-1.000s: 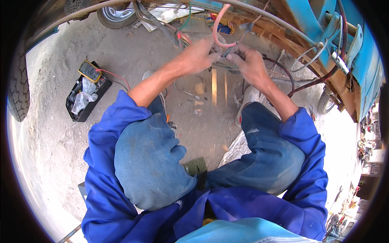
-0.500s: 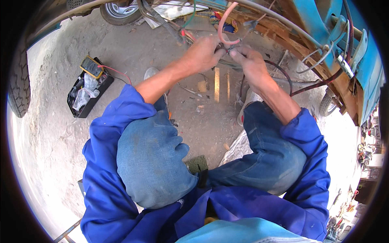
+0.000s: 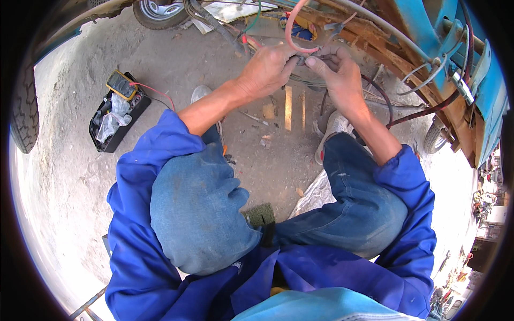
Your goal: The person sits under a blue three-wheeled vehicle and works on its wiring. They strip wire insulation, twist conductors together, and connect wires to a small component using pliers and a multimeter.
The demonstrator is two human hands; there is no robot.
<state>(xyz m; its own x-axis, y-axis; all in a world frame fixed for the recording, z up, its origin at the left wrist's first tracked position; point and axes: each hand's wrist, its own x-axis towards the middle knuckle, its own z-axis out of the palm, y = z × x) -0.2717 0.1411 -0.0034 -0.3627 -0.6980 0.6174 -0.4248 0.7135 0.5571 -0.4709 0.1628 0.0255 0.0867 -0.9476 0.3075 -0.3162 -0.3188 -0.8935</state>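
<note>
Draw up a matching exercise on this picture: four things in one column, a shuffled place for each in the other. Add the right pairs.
Things
1. curved pink tube
2. yellow-edged black handheld meter
3. crumpled clear plastic bag
4. black tyre with a silver wheel

Places
A. inside the open black box
B. at the picture's upper edge, left of centre
C. near the left hand and right hand
D. at the box's far end

Pairs: 1-C, 2-D, 3-A, 4-B
</note>
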